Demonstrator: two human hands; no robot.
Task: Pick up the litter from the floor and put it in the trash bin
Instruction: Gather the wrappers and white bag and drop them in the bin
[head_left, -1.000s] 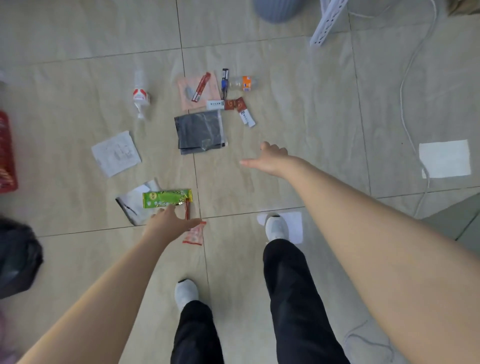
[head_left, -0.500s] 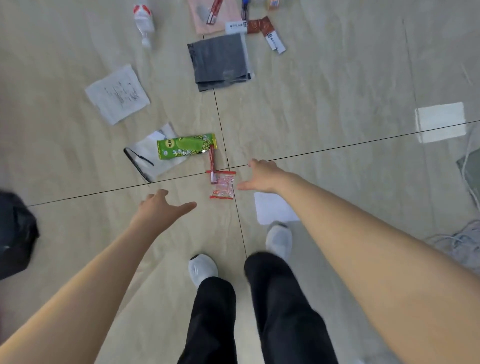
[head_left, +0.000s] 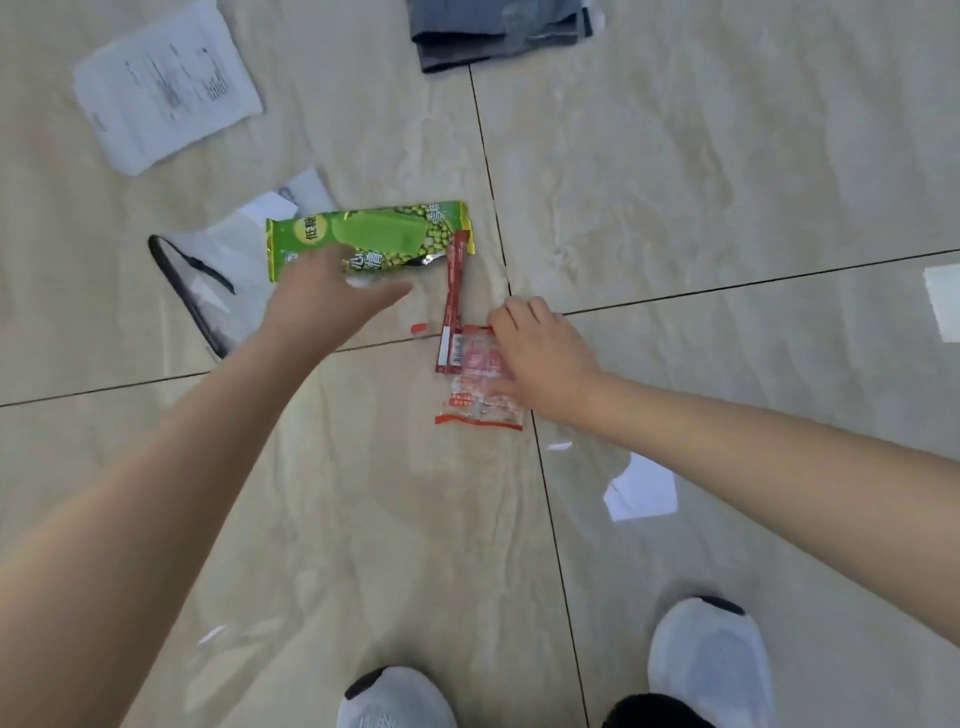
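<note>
Litter lies on the tiled floor in front of me. A green ice-pop wrapper (head_left: 387, 234) lies flat, and my left hand (head_left: 327, 299) hovers over its lower edge with fingers spread, holding nothing. A thin red sachet (head_left: 454, 296) lies just right of it. Below that sits a clear red-printed snack wrapper (head_left: 475, 387). My right hand (head_left: 545, 358) rests on the right side of that wrapper, fingertips down on it; I cannot see a closed grip. A clear plastic bag with a black strip (head_left: 208, 275) lies partly under the green wrapper. No trash bin is in view.
A printed white paper sheet (head_left: 166, 88) lies at the upper left, a folded grey bag (head_left: 498, 31) at the top edge. A small red scrap (head_left: 418, 328) sits by the tile seam. A white paper (head_left: 644, 491) lies near my white shoes (head_left: 709, 660).
The camera has dropped much closer to the floor. My left hand moved forward over the green wrapper, and my right hand came down onto the clear red snack wrapper.
</note>
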